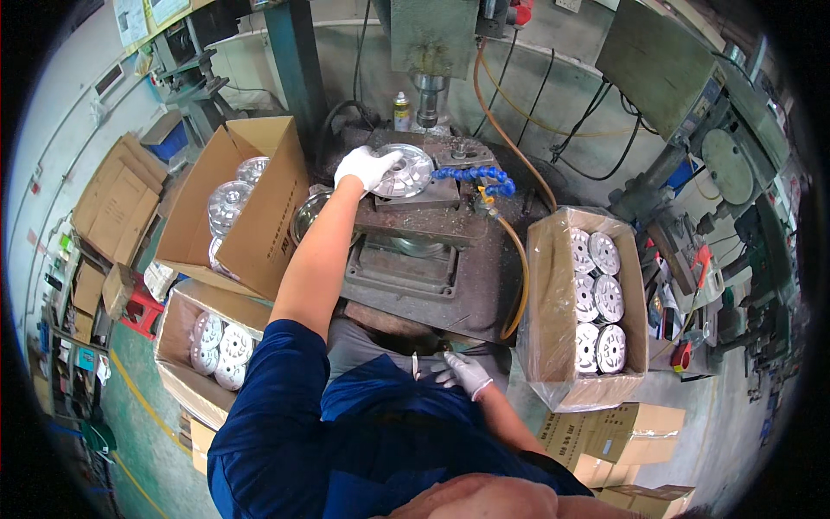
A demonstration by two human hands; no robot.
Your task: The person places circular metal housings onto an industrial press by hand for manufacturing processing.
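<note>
My left hand (367,168), in a white glove, grips the left rim of a round silver metal disc (405,173) with cut-outs. The disc lies on the fixture block (415,199) of a drill press, in front of its spindle (428,102). Beside the disc on the right, a blue segmented coolant hose (471,174) ends close to its edge. A round metal dish (309,216) sits partly behind my left forearm. My right hand (467,375), also gloved, rests on my lap with its fingers stretched out and nothing seen in them. A thin pale strip (415,365) lies near its fingertips.
An open carton (277,208) and a lower plastic-lined box (186,381) hold discs on the left. Another lined box (545,320) of stacked discs stands on the right. A brown hose (520,259) curves down beside the table. A spray can (401,112) stands behind.
</note>
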